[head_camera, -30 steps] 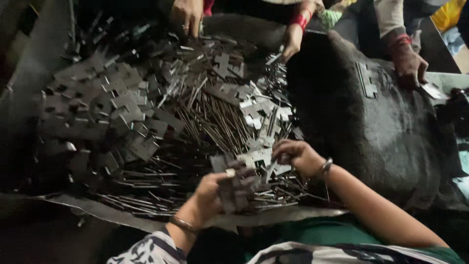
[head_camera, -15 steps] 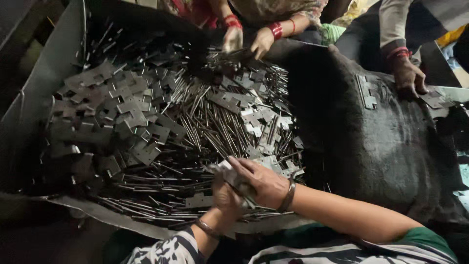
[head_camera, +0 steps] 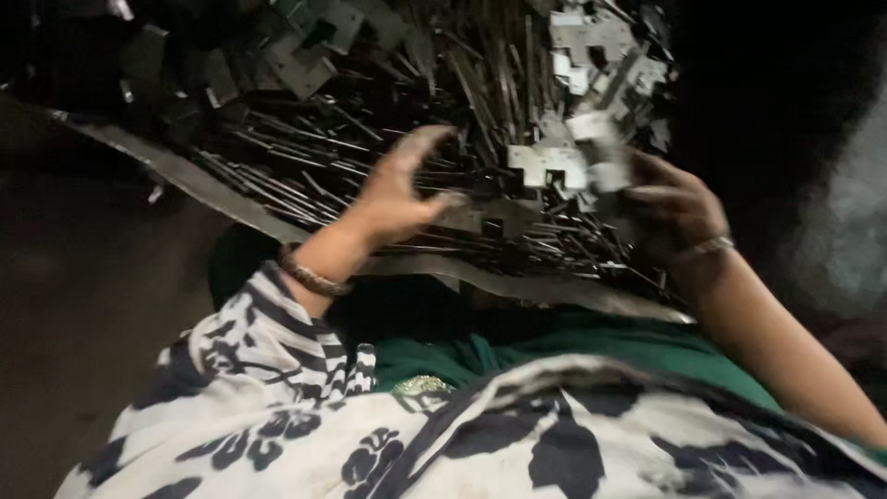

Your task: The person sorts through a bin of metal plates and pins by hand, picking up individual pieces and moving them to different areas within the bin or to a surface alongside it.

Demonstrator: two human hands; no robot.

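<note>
A heap of thin metal rods (head_camera: 480, 102) and flat notched metal plates (head_camera: 309, 55) fills a dark tray. My left hand (head_camera: 402, 189) hovers over the near rods with its fingers spread and curled, holding nothing. My right hand (head_camera: 670, 208) is at the right, gripping a small stack of pale notched metal plates (head_camera: 564, 162) at its fingertips, just above the pile. Both wrists wear bangles. The picture is motion-blurred.
The tray's bent sheet-metal front edge (head_camera: 185, 176) runs diagonally from upper left to lower right, close to my lap. A dark cloth mass (head_camera: 795, 111) lies at the right. My black-and-white patterned garment (head_camera: 370, 434) fills the foreground.
The view has swung down and in close; the other people's hands at the far side are out of sight. My hands have parted: the left has opened, the right holds the plates further right.
</note>
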